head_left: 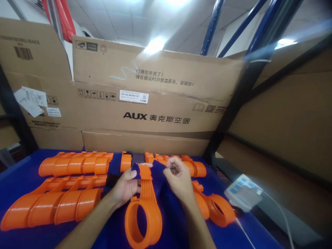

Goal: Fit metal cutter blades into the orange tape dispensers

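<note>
An orange plastic part (pixel 149 193) with a big ring at its lower end stands in the middle, tilted toward me. My left hand (pixel 126 186) grips its upper end, the thumb pressing on a piece of dark blue cloth (pixel 158 173) there. On the other side, my right hand (pixel 178 178) has its fingers pinched together at the edge of that cloth. Where the fingertips meet is partly hidden, and the left fingers pass behind the part.
Rows of similar orange parts (pixel 66 205) lie on the blue table cover (pixel 15 186) to the left and behind. One ringed orange part (pixel 220 211) lies at the right, near a white-and-blue box (pixel 243 192) with a cable. A cardboard wall (pixel 103 117) closes the back.
</note>
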A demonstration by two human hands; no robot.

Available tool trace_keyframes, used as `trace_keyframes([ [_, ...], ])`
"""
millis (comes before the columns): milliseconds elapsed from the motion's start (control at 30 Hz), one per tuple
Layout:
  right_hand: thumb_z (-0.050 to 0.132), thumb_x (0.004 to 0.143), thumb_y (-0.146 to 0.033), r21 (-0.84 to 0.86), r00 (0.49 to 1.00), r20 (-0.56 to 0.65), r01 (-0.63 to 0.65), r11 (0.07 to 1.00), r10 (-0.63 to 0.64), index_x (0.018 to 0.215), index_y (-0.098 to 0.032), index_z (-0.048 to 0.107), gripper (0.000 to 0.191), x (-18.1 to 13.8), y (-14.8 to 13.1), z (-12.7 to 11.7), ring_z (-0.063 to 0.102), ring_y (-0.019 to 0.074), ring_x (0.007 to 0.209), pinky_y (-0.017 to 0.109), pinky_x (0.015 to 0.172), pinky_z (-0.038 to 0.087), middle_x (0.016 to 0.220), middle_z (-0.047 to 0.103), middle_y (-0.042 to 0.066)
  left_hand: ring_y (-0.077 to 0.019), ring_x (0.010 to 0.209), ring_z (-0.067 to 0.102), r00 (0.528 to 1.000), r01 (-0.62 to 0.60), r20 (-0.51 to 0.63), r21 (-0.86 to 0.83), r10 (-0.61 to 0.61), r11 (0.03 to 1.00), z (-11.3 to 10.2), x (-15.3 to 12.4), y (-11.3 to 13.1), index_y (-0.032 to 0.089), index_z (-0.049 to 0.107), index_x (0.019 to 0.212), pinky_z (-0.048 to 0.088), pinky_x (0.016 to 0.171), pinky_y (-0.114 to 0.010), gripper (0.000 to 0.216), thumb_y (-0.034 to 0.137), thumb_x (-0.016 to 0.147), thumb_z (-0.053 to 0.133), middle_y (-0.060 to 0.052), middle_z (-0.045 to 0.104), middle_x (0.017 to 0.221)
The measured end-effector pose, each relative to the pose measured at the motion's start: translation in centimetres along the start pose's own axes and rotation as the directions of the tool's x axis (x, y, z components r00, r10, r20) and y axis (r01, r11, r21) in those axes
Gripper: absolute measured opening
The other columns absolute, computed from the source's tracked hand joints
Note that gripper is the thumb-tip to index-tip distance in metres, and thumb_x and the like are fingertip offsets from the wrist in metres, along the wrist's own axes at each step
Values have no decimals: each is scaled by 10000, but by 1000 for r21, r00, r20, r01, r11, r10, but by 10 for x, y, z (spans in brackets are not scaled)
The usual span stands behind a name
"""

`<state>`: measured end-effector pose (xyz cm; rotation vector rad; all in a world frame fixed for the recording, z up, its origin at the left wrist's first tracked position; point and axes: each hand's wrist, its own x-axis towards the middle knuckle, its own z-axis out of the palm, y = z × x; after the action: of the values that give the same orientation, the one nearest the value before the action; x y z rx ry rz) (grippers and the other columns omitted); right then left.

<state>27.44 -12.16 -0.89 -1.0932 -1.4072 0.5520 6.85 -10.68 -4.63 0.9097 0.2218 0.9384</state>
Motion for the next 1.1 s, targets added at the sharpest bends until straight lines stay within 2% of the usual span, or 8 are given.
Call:
trace_keyframes([
  [133,666,854,-263,170,999,37,10,985,-16,901,-221,581,105,-5,-5,15,501,133,644,246,601,392,730,535,-30,-322,902,759,1000,15,20,55,-16,998,1,-1,-4,124,650,1318,616,712,-391,549,386,838,692,-176,774,1047],
  [300,668,913,-462,324,987,158,-75,943,25,1071,-252,593,273,4,-9,19,571,168,739,292,701,475,832,591,-3,-310,909,761,996,-44,-80,-101,36,994,-3,1,-3,153,557,1440,597,805,-416,658,483,873,611,-156,785,1030],
  [400,682,905,-505,315,950,302,-177,932,78,1081,-263,584,315,15,-11,17,606,201,867,329,788,501,881,609,6,-303,913,758,986,-111,-139,-149,90,983,-6,3,1,166,509,1486,589,827,-415,714,517,870,595,-152,778,1074],
  [533,737,870,-491,352,886,443,-312,882,136,939,-258,572,294,20,-10,21,533,147,732,270,709,460,785,534,-42,-286,902,759,983,-109,-164,-176,80,978,-7,4,2,181,451,1525,587,820,-402,727,488,883,601,-137,779,1071],
  [667,805,809,-450,449,891,409,-384,807,197,881,-259,564,316,12,-5,33,490,136,693,238,658,423,774,517,-52,-282,902,761,987,-93,-147,-194,65,977,-4,1,1,187,418,1546,587,819,-390,743,475,886,599,-132,781,1063],
  [833,763,850,-454,573,906,377,-393,719,194,947,-264,618,258,-2,-2,42,601,198,939,306,885,474,974,642,-8,-308,958,756,982,-120,-166,-154,95,981,-2,0,-1,160,482,1499,592,836,-407,726,464,856,632,-148,775,1111],
  [1000,748,862,-467,487,942,279,-307,818,187,1026,-260,656,279,-9,0,38,644,247,1023,366,928,504,1043,698,33,-331,1070,725,963,-169,-222,-53,153,984,4,4,1,163,549,1428,591,865,-421,668,397,824,714,-158,753,1195],
  [1100,745,867,-458,382,975,200,-168,909,96,1070,-261,682,290,-8,-1,29,670,256,1021,375,919,529,1078,722,54,-325,1108,707,931,-262,-262,9,255,965,9,5,2,213,537,1441,581,892,-419,666,367,825,740,-134,745,1227],
])
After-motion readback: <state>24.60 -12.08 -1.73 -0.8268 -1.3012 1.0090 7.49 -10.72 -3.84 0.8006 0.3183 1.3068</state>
